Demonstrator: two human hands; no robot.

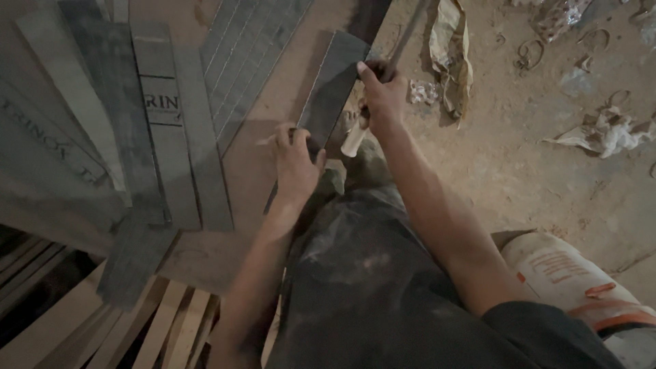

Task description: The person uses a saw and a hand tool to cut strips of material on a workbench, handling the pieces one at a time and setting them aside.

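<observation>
My left hand (295, 161) grips the near end of a dark grey tile strip (333, 80) that slants up and away over a dusty board (266, 102). Farther up the strip's right edge, my right hand (383, 96) is closed around a long thin tool (403, 37) whose shaft runs up out of the frame; a pale handle end (355, 140) shows below the fist. My dusty trouser leg (362, 273) fills the lower middle.
Several cut grey tile strips (164, 137) lie fanned at left, a scored tile (249, 55) beside them. Wooden slats (157, 328) sit at the bottom left. Crumpled paper (451, 55), plastic scraps (605, 130) and wire loops litter the dirt floor; a white sack (567, 273) lies at right.
</observation>
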